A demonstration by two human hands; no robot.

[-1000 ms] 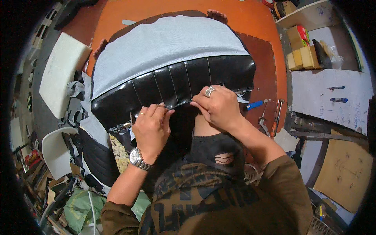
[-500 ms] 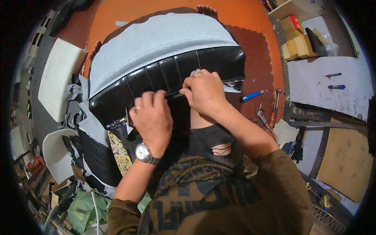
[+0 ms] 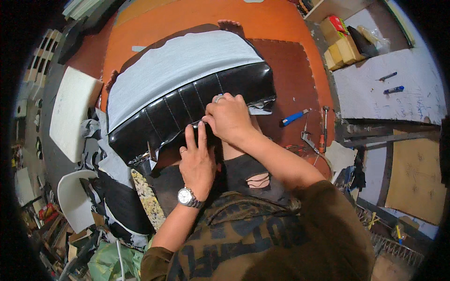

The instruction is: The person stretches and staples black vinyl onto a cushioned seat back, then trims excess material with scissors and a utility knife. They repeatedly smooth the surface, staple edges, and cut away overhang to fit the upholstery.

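Note:
A motorcycle-seat-like cover of glossy black vinyl (image 3: 185, 105) with light stitched lines lies over my lap, joined to a pale grey fabric panel (image 3: 183, 54). My right hand (image 3: 229, 117) is closed on the near edge of the vinyl, thumb and fingers pinching it. Just left of it, my left hand (image 3: 197, 161) touches the same edge with two fingers stretched out; its thumb is hidden. A small pointed metal piece (image 3: 149, 149) stands at the cover's left end, its kind unclear. The underside of the cover is hidden.
To the right on the mat lie a blue-handled cutter (image 3: 294, 118), an orange-handled screwdriver (image 3: 322, 140) and pliers (image 3: 307, 138). A white foam block (image 3: 75, 114) and a white curved shell (image 3: 77, 199) stand left. Markers (image 3: 393, 90) lie on a white board at right.
My left hand has moved right and up to the vinyl edge, stretching two fingers beside my right hand. My right hand keeps its pinch. The whole view has shifted and tilted slightly.

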